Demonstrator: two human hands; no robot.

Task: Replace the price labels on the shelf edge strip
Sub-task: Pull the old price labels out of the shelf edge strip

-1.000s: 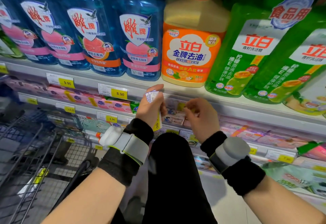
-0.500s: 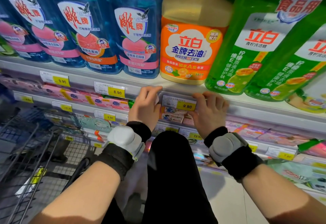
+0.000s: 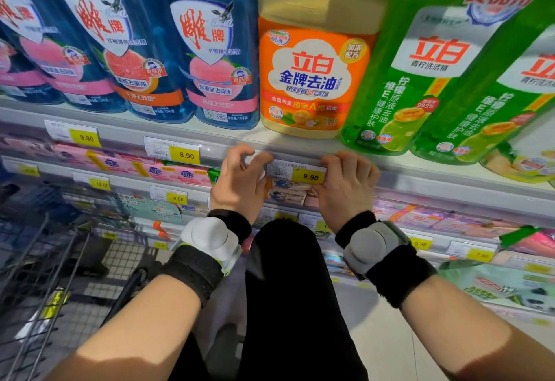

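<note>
**Seating the 9.90 Label in the Shelf Edge Strip**

The step in hand appears to be insertion. The white paper price label with a yellow 9.90 panel (image 3: 297,172) sits in the clear plastic shelf edge strip (image 3: 420,184), directly below the orange-labelled detergent jug (image 3: 315,80).

The left hand (image 3: 240,184) grips the label's left end, with its fingers (image 3: 258,160) curled and pinching the corner. The right hand (image 3: 345,187) holds the right end, fingers (image 3: 330,164) curled against the strip.

Whether the lower edge is fully tucked behind the strip lip cannot be told.

The next move likely calls for even pressure along both ends, then releasing without dragging the label sideways. Neighbouring labels reading 8.90 (image 3: 172,152) and 9.90 (image 3: 72,134) sit further left.
</note>
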